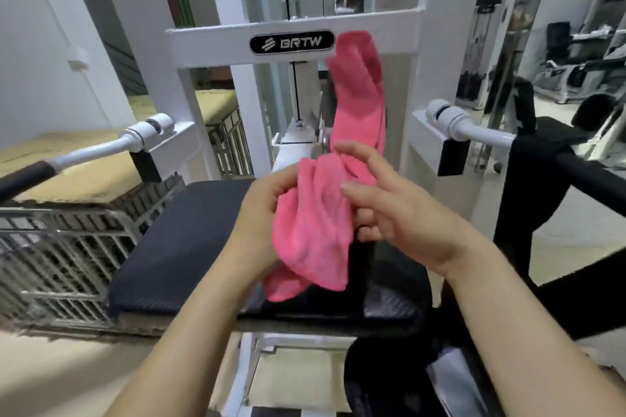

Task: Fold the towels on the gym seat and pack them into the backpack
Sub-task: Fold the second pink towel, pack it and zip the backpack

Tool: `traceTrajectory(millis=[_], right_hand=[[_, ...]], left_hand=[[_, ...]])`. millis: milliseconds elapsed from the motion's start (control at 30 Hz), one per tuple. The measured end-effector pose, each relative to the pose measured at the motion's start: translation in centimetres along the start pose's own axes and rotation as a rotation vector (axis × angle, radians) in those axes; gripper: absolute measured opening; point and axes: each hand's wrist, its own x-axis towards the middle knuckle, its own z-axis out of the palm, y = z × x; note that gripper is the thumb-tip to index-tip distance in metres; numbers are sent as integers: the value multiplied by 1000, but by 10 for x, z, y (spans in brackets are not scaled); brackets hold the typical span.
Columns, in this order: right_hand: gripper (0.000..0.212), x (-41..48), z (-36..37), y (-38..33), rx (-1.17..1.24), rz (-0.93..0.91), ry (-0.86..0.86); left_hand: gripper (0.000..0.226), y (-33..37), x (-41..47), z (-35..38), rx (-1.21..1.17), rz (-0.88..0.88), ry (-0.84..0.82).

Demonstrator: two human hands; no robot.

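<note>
Head view, fluffy pink towel (315, 230), padded black seat (176, 240)

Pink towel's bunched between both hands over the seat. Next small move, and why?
Probably draw the hands apart to spread the pink towel flat. It is crumpled above the gym seat, one end up in the air, with the left hand gripping it and the right hand touching it, so no clean fold can start.

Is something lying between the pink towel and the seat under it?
Nothing visible does: the towel, held by the left hand, hangs directly over the seat.
</note>
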Motion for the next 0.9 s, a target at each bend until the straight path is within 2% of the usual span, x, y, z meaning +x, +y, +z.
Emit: traceTrajectory(millis=[67,100,133,200,233,267,300,367,400,433,467,500,533,567,600,633,667,767,833,900], right_hand=[[35,-15,3,9,-44,142,183],[39,-20,7,15,-28,204,214],[50,-24,16,21,-59,241,216],[83,-25,33,37,-324,222,208],[92,-26,42,45,-451,195,220],[92,-26,50,51,-504,167,248],[86,-28,58,55,-482,141,276],[69,-34,66,59,-289,120,290],[59,-37,65,60,-153,126,261],[51,-40,64,57,-18,146,188],[46,-44,63,53,97,163,82],[43,-48,63,48,187,172,-33],[41,-52,65,42,242,174,-138],[40,-56,68,35,269,165,-228],[39,-59,73,27,273,143,-301],[37,-61,80,17,260,117,-355],[35,-61,87,7,231,82,-392],[30,-63,107,-23,51,-35,-430],[24,-61,126,-37,-48,-100,-399],[19,-58,143,-45,2,-147,-352]], left_hand=[[28,7,-28,-9,224,-36,-219],[25,10,-41,-9,324,-97,-356],[21,10,-54,-7,394,-171,-491],[9,9,-77,6,488,-275,-754],[4,9,-88,12,553,-271,-888],[8,8,-98,16,600,-258,-1027],[22,6,-107,16,603,-279,-1171],[51,4,-115,1,388,-435,-1372],[53,7,-115,-11,240,-470,-1366],[47,9,-112,-24,117,-443,-1266],[37,9,-107,-35,10,-410,-1039],[29,9,-102,-45,-70,-371,-735],[26,5,-97,-55,-116,-302,-412],[29,-1,-94,-62,-125,-216,-166],[35,-2,-92,-64,-115,-151,-49],[42,-3,-93,-63,-106,-105,-47],[47,-3,-98,-63,-104,-90,-132],[37,4,-110,-73,-168,-139,-400],[24,6,-121,-93,-258,-169,-420],[15,7,-131,-115,-329,-183,-392]])
